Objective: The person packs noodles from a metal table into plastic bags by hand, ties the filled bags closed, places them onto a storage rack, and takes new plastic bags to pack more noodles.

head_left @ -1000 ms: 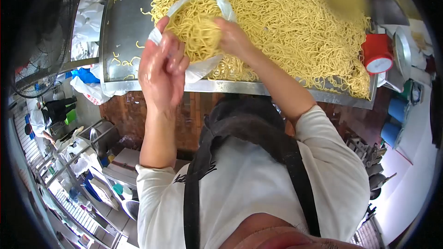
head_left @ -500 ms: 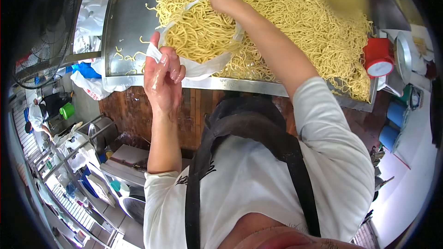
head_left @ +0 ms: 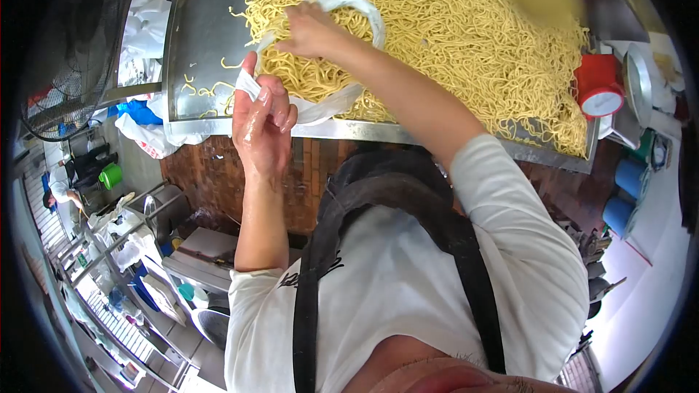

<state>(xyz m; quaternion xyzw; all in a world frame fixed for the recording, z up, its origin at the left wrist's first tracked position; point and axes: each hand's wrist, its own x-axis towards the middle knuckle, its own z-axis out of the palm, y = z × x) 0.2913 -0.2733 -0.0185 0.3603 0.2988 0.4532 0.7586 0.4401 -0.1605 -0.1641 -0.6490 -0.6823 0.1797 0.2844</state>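
Note:
A white plastic bag (head_left: 331, 107) filled with yellow noodles lies on its side on the heap of noodles (head_left: 451, 36), its rim forming a loop. My left hand (head_left: 263, 113) is wet and pinches the bag's near left edge between its fingers. Over the bag's mouth, my right hand (head_left: 309, 31) rests palm down on the noodles, its thumb and fingers apart; the fingertips are partly hidden. The noodles cover most of a metal tray (head_left: 207, 44), with loose strands at its left side.
A red container (head_left: 598, 84) stands by the tray's right end. Left are a fan (head_left: 65, 94) and white plastic bags (head_left: 145, 25). Another person (head_left: 62, 185) is in the far left background, near a green bucket (head_left: 110, 175). Blue bins (head_left: 628, 177) stand at the right.
My right hand has moved left and nearer, from the bag's far rim onto its mouth. The far rim now stands out as a wider arc. My left hand keeps its hold.

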